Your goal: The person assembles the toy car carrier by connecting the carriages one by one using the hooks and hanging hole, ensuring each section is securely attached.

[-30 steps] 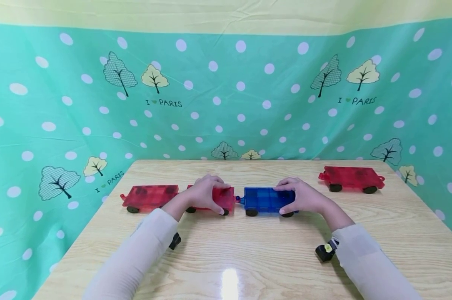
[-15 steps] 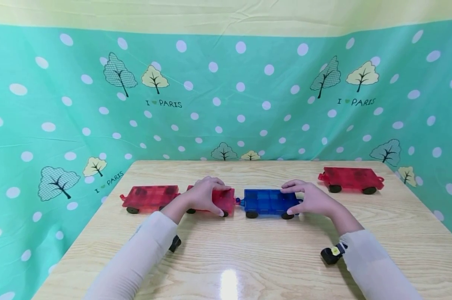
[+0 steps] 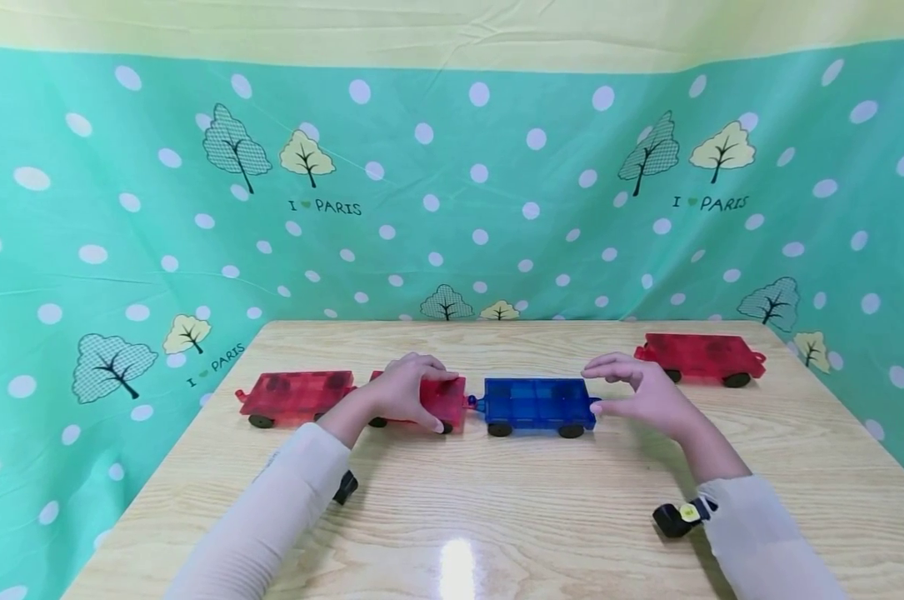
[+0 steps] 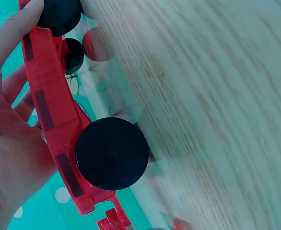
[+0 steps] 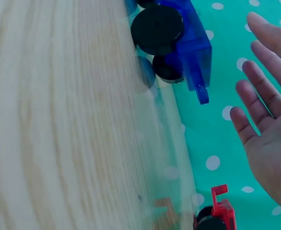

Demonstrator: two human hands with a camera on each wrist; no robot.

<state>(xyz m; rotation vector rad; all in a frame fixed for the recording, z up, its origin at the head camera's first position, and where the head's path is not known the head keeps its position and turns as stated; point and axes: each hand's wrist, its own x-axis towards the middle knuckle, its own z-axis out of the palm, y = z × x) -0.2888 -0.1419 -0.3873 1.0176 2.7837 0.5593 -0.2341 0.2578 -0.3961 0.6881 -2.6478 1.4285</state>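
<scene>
In the head view, my left hand grips the middle red toy train car, thumb on its near side and fingers over the far side. The left wrist view shows my thumb by a black wheel of that car. A blue train car is joined to its right end by the couplings. My right hand is just off the blue car's right end, fingers extended and holding nothing. In the right wrist view, a gap separates it from the blue car's end hook.
Another red train car is lined up at the left end of the row. A separate red train car stands at the back right of the wooden table. Behind the table hangs a green dotted curtain.
My right hand has let go of the blue car and moved right, away from its end. The left hand keeps its hold on the middle red car.
</scene>
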